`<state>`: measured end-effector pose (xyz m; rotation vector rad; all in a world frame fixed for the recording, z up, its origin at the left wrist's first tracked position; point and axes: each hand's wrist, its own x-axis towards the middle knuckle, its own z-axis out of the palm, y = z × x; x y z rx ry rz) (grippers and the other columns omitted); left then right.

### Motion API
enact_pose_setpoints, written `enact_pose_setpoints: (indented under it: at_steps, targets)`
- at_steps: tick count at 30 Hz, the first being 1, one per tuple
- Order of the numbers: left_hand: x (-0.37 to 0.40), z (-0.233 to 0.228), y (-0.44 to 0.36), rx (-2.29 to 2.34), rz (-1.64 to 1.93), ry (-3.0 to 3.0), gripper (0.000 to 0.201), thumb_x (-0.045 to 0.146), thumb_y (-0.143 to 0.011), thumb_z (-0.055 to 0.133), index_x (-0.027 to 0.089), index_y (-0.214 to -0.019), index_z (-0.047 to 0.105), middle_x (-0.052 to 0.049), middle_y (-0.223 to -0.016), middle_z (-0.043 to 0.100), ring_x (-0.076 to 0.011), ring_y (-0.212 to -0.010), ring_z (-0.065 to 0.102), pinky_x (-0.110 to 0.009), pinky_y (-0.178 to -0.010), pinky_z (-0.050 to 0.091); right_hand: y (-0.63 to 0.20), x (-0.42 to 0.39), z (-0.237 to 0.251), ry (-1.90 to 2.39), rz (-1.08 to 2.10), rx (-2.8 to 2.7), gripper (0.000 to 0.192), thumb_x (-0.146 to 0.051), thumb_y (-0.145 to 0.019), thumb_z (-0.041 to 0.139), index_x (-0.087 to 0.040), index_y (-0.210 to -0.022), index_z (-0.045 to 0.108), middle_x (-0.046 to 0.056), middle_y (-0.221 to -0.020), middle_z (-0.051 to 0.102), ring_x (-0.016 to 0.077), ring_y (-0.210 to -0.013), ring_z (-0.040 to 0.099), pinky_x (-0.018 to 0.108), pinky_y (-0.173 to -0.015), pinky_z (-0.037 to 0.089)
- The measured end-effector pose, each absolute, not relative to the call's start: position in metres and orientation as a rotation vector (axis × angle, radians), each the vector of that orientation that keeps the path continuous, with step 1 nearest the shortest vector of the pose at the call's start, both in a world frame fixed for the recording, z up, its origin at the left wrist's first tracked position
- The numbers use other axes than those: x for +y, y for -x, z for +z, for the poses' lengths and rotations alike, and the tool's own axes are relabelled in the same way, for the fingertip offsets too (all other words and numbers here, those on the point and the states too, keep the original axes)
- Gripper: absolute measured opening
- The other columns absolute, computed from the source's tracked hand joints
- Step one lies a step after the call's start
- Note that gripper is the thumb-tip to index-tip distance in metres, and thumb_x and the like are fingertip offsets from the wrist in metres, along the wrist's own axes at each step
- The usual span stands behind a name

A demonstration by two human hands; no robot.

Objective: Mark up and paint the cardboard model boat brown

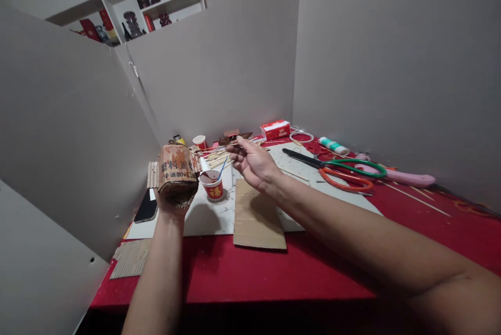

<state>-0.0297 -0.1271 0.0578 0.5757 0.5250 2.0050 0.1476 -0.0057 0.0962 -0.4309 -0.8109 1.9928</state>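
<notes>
Left hand (169, 204), centre-left of frame: grip closed from below around a cardboard-wrapped block (177, 170) with printed characters, held raised above the surface (250, 272).

Right hand (254, 164), centre of frame: fingers pinched narrow on a thin stick (219, 148) that points left toward the block's top.

Paper cup (212, 184), red and white, with a blue-handled brush in it: on the white sheet just right of the block.

Cardboard piece (258, 216): flat, below the right hand.

Scissors (344, 172), right of centre. Phone (146, 206), lower left of the block.
</notes>
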Motion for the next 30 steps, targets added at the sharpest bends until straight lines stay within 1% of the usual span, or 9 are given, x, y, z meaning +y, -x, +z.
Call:
enact_pose_setpoints:
  at_steps: [2,8,12,21,26,30]
  targets:
    - [-0.126,0.058,0.027,0.518,2.029,-0.591,0.054,0.052,-0.087,0.048,0.024,-0.132,0.057,-0.011,-0.113,0.072,-0.0293,-0.104,0.068,-0.045,-0.089,0.055,-0.148,-0.006,0.096,0.424,1.987,-0.820,0.027,-0.020,-0.101,0.048,-0.018,-0.075,0.056,-0.001,-0.061,0.066,0.0050,-0.043,0.055,0.012,-0.037,0.037]
    - [-0.127,0.061,0.023,0.582,2.063,-0.503,0.052,0.053,-0.088,0.044,0.021,-0.125,0.061,-0.011,-0.103,0.075,-0.0291,-0.093,0.071,-0.044,-0.080,0.058,-0.146,-0.009,0.093,0.407,2.010,-0.835,0.027,-0.021,-0.101,0.048,-0.017,-0.076,0.057,-0.002,-0.062,0.067,0.0048,-0.044,0.056,0.012,-0.038,0.038]
    - [-0.128,0.063,0.025,0.586,2.019,-0.466,0.053,0.055,-0.087,0.044,0.021,-0.124,0.061,-0.011,-0.099,0.075,-0.0288,-0.090,0.071,-0.044,-0.077,0.059,-0.145,-0.012,0.089,0.410,2.047,-0.819,0.026,-0.021,-0.101,0.048,-0.018,-0.077,0.057,-0.002,-0.061,0.067,0.0052,-0.044,0.056,0.012,-0.038,0.038]
    - [-0.131,0.062,0.025,0.584,2.026,-0.469,0.059,0.053,-0.083,0.051,0.015,-0.128,0.058,-0.015,-0.101,0.073,-0.0321,-0.093,0.071,-0.046,-0.076,0.059,-0.144,-0.015,0.085,0.408,2.126,-0.801,0.027,-0.021,-0.102,0.046,-0.017,-0.077,0.058,-0.003,-0.059,0.066,0.0050,-0.043,0.055,0.012,-0.037,0.039]
    - [-0.131,0.058,0.034,0.509,1.974,-0.523,0.064,0.058,-0.080,0.053,0.017,-0.128,0.059,-0.016,-0.104,0.074,-0.0337,-0.093,0.071,-0.046,-0.075,0.058,-0.145,-0.018,0.085,0.371,2.103,-0.851,0.027,-0.020,-0.100,0.048,-0.018,-0.075,0.056,-0.002,-0.060,0.067,0.0059,-0.044,0.056,0.013,-0.038,0.038]
    - [-0.132,0.057,0.038,0.478,1.950,-0.513,0.060,0.056,-0.080,0.053,0.017,-0.124,0.062,-0.016,-0.104,0.074,-0.0337,-0.095,0.071,-0.046,-0.077,0.058,-0.146,-0.018,0.086,0.335,2.071,-0.888,0.025,-0.019,-0.099,0.049,-0.018,-0.075,0.056,-0.002,-0.059,0.067,0.0059,-0.044,0.056,0.013,-0.039,0.038]
